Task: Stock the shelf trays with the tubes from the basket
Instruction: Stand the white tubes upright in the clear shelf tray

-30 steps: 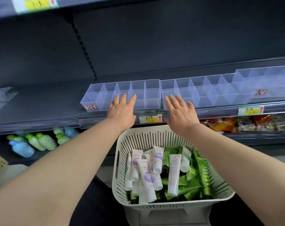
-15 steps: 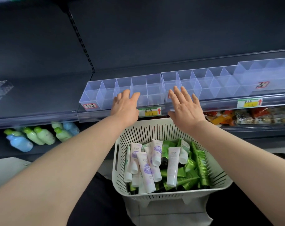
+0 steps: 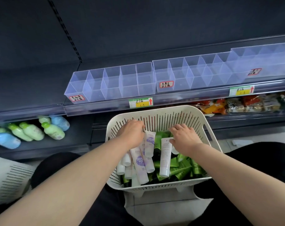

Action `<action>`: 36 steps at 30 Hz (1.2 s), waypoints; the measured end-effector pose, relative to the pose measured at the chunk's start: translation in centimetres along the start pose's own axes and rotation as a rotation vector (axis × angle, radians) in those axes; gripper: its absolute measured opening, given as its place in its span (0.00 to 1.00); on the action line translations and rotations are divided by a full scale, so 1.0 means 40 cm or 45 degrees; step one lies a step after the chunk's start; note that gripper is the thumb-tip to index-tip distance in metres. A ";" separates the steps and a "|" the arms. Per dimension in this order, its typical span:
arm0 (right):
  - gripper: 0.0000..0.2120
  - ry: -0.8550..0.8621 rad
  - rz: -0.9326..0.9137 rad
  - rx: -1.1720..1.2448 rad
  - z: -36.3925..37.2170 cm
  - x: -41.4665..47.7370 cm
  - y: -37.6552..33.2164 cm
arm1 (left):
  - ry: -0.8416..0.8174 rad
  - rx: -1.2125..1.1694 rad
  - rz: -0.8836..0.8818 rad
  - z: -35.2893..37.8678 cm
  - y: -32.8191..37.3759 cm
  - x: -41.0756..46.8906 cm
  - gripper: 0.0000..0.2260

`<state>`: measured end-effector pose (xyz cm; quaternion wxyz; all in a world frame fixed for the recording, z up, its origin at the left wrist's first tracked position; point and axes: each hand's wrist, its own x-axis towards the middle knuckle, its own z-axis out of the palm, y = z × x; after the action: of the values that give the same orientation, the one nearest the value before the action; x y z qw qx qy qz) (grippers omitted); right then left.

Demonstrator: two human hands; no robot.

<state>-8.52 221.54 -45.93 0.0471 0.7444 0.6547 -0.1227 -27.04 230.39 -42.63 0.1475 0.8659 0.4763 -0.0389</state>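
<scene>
A cream slotted basket [image 3: 202,123] sits in front of me, filled with white-and-purple tubes [image 3: 141,162], a plain white tube [image 3: 165,159] and several green tubes [image 3: 184,168]. My left hand [image 3: 132,133] is down in the basket's left side, its fingers curled over the top ends of the white-and-purple tubes; its grip is hidden. My right hand [image 3: 185,138] is in the right side, thumb and curled fingers at the top end of the plain white tube. Two clear divided trays, a left tray [image 3: 112,82] and a right tray [image 3: 195,70], stand on the shelf above with nothing in them.
A third clear tray [image 3: 260,59] sits further right on the same shelf. Price tags [image 3: 141,102] hang on the shelf's front rail. Green and blue bottles [image 3: 32,131] lie on the lower shelf at left, snack packets [image 3: 246,104] at right. A pale crate [image 3: 9,178] stands at my left.
Both hands have dropped from the shelf's front edge down into the basket and now curl onto the tubes. The view has tilted downward.
</scene>
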 end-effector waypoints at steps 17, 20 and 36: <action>0.11 -0.150 -0.095 0.215 0.034 0.051 0.006 | -0.056 -0.118 -0.035 0.080 -0.044 0.041 0.12; 0.08 -0.214 -0.098 0.285 0.037 0.055 0.001 | -0.063 -0.142 -0.036 0.085 -0.048 0.035 0.12; 0.04 -0.199 0.115 1.020 -0.021 -0.012 0.037 | -0.177 -0.225 -0.258 0.131 0.027 0.098 0.08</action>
<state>-7.02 221.07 -45.13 -0.1915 0.7203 0.5162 -0.4218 -23.63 231.52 -48.19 0.2510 0.7924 0.5514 -0.0712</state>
